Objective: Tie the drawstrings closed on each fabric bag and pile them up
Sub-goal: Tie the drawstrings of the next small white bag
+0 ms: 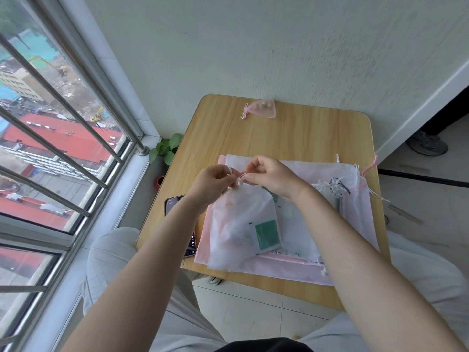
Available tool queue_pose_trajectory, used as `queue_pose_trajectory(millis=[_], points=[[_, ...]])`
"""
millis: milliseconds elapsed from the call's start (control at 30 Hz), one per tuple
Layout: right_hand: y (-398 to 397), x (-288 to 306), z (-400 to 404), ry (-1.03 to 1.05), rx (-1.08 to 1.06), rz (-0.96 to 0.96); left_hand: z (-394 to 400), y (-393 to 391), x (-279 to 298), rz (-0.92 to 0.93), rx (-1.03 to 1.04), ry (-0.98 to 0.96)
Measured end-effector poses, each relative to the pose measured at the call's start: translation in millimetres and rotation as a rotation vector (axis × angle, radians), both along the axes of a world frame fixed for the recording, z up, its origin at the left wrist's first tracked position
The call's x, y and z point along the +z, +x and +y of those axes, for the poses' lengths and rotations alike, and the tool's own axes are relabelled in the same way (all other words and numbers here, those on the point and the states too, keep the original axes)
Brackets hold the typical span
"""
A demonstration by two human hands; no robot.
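Left hand (pixel 212 182) and right hand (pixel 272 177) each pinch the drawstring (pixel 239 179) at the white bag (pixel 241 224) mouth; bag lies on bag pile (pixel 330 224), wooden table (pixel 291 133) centre.

A small table in a high-rise room by the window

This looks like a corner of an apartment or a plain upstairs room, set up as a makeshift work spot. A small wooden table (pixel 291 133) with rounded corners stands against a bare, pale textured wall (pixel 279 47). On the left a large window (pixel 50 148) with metal safety bars (pixel 58 97) looks far down on red roofs and a building site with excavators, so the room sits many floors up. A little potted plant (pixel 166 148) stands on the sill at the table's corner. The floor is pale tile (pixel 243 311), and a phone (pixel 177 219) lies on the table's left edge
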State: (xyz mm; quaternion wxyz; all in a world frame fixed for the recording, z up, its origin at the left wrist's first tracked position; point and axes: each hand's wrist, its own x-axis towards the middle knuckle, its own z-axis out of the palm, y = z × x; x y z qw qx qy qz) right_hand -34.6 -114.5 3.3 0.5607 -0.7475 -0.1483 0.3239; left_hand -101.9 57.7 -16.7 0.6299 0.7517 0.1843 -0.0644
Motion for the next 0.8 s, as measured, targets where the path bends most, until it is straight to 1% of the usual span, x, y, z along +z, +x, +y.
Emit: queue_pose_trajectory(millis=[100, 167, 300, 467, 633, 700, 800], points=[[-2, 0, 8, 0.022, 0.027, -0.033, -4, 2, 0, -0.028, -0.001, -0.007], [-3, 1, 13, -0.005, 0.059, -0.08, -2, 3, -1, -0.035, 0.003, -0.02], [-6, 2, 17, -0.11, 0.092, -0.196, 0, 1, -3, -0.053, 0.013, -0.029], [-8, 6, 17, -0.267, 0.066, -0.366, -5, -1, -2, -0.021, 0.117, 0.007], [-11, 3, 19, -0.321, 0.062, -0.475, -5, -2, 2, 0.037, 0.171, 0.012], [-12, 1, 20, -0.327, 0.056, -0.515, -3, -2, 6, 0.049, 0.147, 0.018], [-12, 1, 20, -0.346, 0.053, -0.541, -1, -3, 11, 0.071, 0.03, 0.072]])
